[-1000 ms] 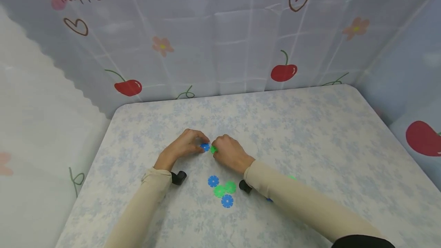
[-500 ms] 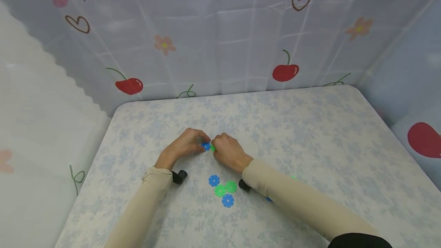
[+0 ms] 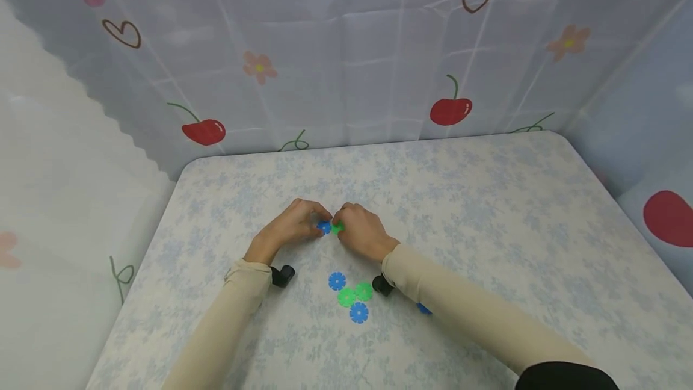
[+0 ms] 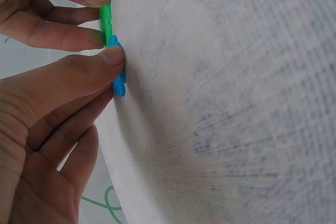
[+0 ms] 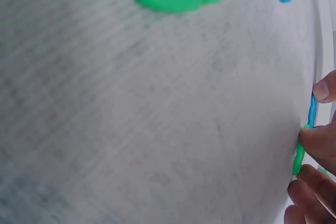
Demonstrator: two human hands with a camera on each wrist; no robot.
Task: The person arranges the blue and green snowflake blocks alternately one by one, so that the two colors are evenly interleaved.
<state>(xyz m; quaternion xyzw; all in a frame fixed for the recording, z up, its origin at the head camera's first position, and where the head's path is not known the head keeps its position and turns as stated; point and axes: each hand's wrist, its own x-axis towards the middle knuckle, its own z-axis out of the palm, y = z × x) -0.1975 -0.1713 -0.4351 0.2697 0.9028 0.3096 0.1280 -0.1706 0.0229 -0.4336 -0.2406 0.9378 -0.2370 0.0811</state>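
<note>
Both hands meet over the table, fingertips almost touching. In the head view, my left hand [image 3: 292,225] pinches a blue notched building disc [image 3: 324,227] between thumb and fingers. Opposite it, my right hand [image 3: 364,232] grips a green notched building disc [image 3: 337,227], partly covered by its fingers. Seen from the left wrist, the green disc's edge meets the blue disc [image 4: 120,82], with the left thumb pressed on the blue one. Edge-on in the right wrist view, the green disc [image 5: 298,158] adjoins the blue one, both close over the tabletop.
Nearer the body lie two blue discs, one behind [image 3: 337,281] and one in front [image 3: 358,312], with two green discs [image 3: 347,297] between them. Another blue disc [image 3: 425,309] peeks out beside the right sleeve [image 3: 476,306]. A printed curtain [image 3: 368,77] hangs behind the table's far edge.
The blue and green discs have come slightly closer together. The right hand's fingers have shifted, so more of the green disc shows. A green piece behind the right sleeve is now hidden.
</note>
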